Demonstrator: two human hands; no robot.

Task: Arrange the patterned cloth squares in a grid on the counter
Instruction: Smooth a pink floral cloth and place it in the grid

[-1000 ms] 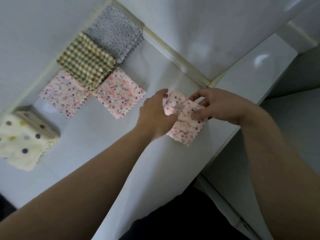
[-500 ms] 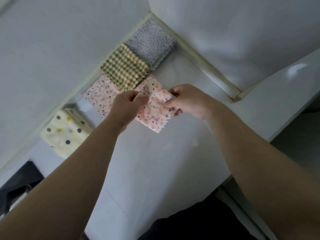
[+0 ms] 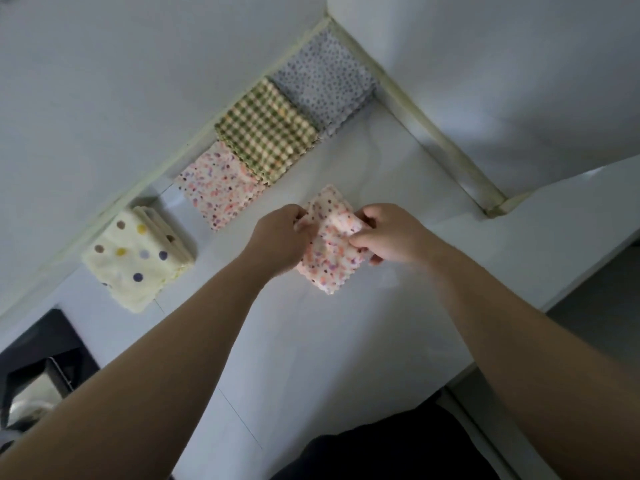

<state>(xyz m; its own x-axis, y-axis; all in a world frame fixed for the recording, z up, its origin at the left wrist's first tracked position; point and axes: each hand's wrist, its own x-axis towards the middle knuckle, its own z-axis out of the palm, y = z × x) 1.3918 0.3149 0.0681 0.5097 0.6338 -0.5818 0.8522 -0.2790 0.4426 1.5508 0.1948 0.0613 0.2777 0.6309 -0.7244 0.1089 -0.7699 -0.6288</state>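
Observation:
My left hand (image 3: 277, 242) and my right hand (image 3: 391, 233) both pinch a pink speckled cloth square (image 3: 329, 258) just above the white counter (image 3: 346, 341); it looks like more than one layer. Along the back wall lies a row of squares: a grey dotted stack (image 3: 322, 84) in the corner, a green checked stack (image 3: 266, 133), then a single pink speckled square (image 3: 218, 188). Further left sits a cream stack with big polka dots (image 3: 135, 258).
The counter meets walls at the back left and back right, with a sealed corner joint (image 3: 415, 116). A dark sink or hob opening (image 3: 38, 368) is at the lower left. The counter's front edge (image 3: 519, 327) runs on the right.
The pink squares in my hands were carried to the pink square beside the checked stack; that square no longer lies there, and both hands now hold the pink cloth lower on the counter.

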